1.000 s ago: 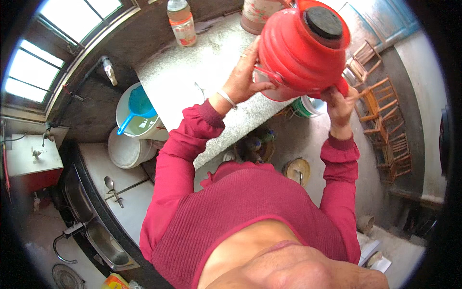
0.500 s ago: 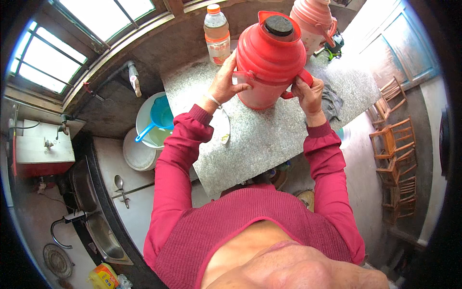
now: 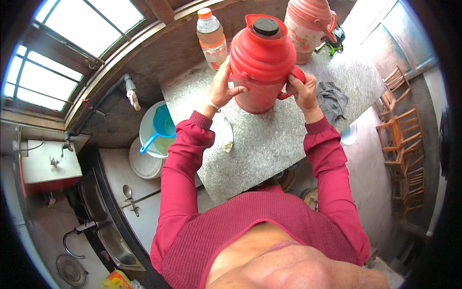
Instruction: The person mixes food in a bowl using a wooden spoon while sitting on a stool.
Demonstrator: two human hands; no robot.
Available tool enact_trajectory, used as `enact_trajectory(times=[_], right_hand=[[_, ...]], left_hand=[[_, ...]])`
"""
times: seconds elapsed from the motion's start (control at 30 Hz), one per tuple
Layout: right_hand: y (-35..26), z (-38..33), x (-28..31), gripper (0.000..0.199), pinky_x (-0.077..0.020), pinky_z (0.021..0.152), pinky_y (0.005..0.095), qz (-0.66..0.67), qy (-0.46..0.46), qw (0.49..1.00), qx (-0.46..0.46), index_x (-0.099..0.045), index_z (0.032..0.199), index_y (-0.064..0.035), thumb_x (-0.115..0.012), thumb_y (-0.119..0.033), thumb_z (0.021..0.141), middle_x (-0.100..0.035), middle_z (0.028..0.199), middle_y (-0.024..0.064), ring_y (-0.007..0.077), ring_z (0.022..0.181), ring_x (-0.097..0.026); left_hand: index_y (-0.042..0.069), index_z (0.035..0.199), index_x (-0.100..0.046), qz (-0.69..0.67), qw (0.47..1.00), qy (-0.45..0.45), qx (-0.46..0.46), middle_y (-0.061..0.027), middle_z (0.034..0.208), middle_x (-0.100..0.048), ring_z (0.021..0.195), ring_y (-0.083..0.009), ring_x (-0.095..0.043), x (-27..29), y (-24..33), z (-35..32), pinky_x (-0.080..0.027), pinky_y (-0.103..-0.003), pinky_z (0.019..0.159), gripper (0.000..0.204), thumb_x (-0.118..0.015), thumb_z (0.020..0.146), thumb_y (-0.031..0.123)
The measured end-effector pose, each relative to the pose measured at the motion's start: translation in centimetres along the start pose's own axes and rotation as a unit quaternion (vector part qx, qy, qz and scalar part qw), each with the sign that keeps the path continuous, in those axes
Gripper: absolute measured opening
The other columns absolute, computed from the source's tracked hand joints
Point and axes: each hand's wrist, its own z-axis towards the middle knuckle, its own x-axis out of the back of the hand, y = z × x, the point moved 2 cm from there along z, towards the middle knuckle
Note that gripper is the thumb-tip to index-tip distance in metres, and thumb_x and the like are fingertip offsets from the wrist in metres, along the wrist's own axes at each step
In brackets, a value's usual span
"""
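Observation:
A red thermos flask with a black stopper stands upright at the far part of the speckled stone table. My left hand lies against its left side, thumb pointing inward across the body and the other fingers partly hidden behind it. On the right side, my right hand is closed round the red handle. Just behind my left hand is a clear bottle with an orange cap. A second thermos flask, pink with a flowered body, is behind to the right.
A grey cloth lies right of my right hand. A plate sits by my left forearm. Left of the table, a basin holds a blue dipper. Wooden chairs stand at the right, a sink at lower left.
My view has shifted a little, so the surroundings sit slightly differently in it. Both hands keep their hold on the red thermos flask, which shows no clear movement on the table.

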Motion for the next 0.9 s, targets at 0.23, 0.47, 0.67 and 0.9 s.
enact_trajectory(times=[0.23, 0.47, 0.67, 0.9], right_hand=[[-0.1, 0.5, 0.0, 0.024, -0.0280, 0.040, 0.0188, -0.044, 0.020, 0.999, -0.007, -0.051, 0.058, -0.0086, -0.057, -0.017, 0.080, -0.046, 0.051, -0.0057, 0.0012, 0.045, -0.040], [-3.6, -7.3, 2.5, 0.043, -0.0454, 0.072, 0.0307, -0.361, 0.088, 0.918, 0.141, -0.042, 0.111, -0.0054, -0.061, -0.011, 0.072, -0.054, 0.101, 0.0102, 0.0202, 0.081, -0.055], [2.9, -34.5, 12.7, 0.031, -0.0458, 0.062, 0.0299, -0.331, 0.228, 0.907, -0.127, -0.043, 0.103, -0.0027, -0.055, -0.011, 0.075, -0.058, 0.080, 0.0102, 0.0190, 0.067, -0.058], [6.5, -70.5, 11.7, 0.021, -0.0458, 0.057, 0.0301, -0.297, 0.258, 0.808, -0.438, -0.054, 0.088, 0.0011, -0.053, -0.015, 0.075, -0.060, 0.069, 0.0106, 0.0161, 0.058, -0.057]], left_hand=[[0.005, 0.131, -0.019, -0.067, 0.996, -0.030, 0.053, -0.0066, 0.128, -0.033, 0.117, -0.0170, -0.034, -0.7, -2.3, 0.2, -0.030, -0.034, 0.097, 0.087, -0.073, 0.063, 0.012], [0.003, 0.131, -0.017, 0.075, 0.991, 0.106, 0.032, -0.0159, 0.135, -0.019, 0.124, -0.0295, -0.022, -0.8, 1.5, -3.0, -0.028, -0.039, 0.096, 0.080, -0.066, 0.068, 0.009], [0.005, 0.132, -0.010, -0.066, 0.989, 0.131, 0.002, -0.0137, 0.134, -0.019, 0.118, -0.0301, -0.031, -8.0, 15.2, -11.4, -0.034, -0.042, 0.091, 0.065, -0.045, 0.078, 0.002], [0.004, 0.124, -0.032, -0.108, 0.956, -0.241, 0.129, -0.0133, 0.129, -0.029, 0.109, -0.0257, -0.042, -27.4, 19.8, -33.7, -0.038, -0.031, 0.086, 0.052, -0.049, 0.075, -0.003]])
